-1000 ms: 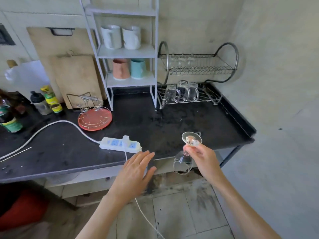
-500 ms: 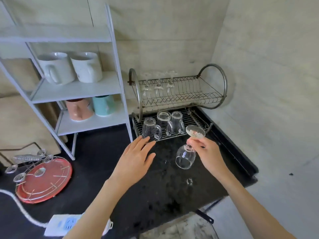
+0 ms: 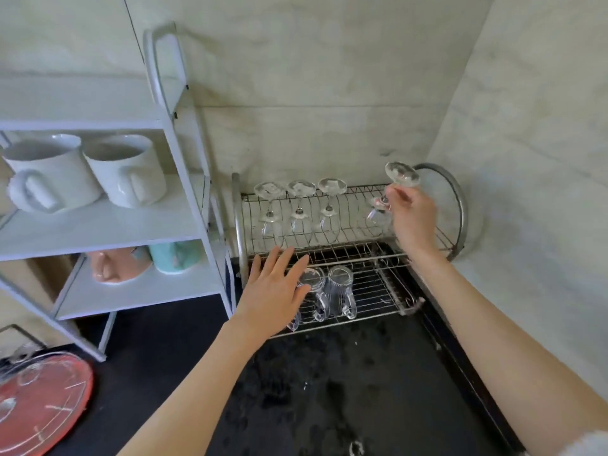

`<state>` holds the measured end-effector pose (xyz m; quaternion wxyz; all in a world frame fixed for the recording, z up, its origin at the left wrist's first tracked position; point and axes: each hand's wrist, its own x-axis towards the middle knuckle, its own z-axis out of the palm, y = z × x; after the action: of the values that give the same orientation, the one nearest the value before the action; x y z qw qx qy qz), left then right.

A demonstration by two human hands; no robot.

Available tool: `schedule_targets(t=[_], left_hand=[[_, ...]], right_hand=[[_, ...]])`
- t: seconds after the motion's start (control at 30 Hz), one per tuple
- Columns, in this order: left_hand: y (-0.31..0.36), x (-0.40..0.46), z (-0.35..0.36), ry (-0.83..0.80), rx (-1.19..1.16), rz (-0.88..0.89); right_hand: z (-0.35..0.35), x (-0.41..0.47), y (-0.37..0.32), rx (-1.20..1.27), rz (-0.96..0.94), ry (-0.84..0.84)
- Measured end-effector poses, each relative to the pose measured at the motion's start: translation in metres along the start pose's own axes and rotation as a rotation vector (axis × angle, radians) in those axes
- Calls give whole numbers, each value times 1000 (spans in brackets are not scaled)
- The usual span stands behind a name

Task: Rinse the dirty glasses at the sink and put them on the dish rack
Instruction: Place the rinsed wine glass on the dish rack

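Head view, looking forward and down into a wall corner.

A single wide-angle camera sits above and behind both forearms, close to the dark surface (image 3: 345,383), which fills the lower frame. It faces the rack (image 3: 424,245) at centre, in the corner, with the left hand (image 3: 273,291) and right hand (image 3: 411,218) in front of it. The shelf (image 3: 108,222) bends at left edge; straight lines curve towards the borders.
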<state>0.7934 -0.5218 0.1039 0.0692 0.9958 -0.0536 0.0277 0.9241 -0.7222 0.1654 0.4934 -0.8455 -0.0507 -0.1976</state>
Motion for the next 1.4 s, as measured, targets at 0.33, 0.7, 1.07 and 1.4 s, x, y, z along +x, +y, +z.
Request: schedule_targets(t=[0.33,0.7,1.07,1.4], left_hand=[[8,3,15,37,152,-120],[5,4,21,2,210,-135],[9,1,15,77,13,-151],[61,-91,21,238,-82,-257]], right_hand=[[50,50,49,-146,-27,-276],[52,53,58,-102,-27,-377],[13,8,60,-331,-201,-485],[-21,-106,20,-366,-542,-587]])
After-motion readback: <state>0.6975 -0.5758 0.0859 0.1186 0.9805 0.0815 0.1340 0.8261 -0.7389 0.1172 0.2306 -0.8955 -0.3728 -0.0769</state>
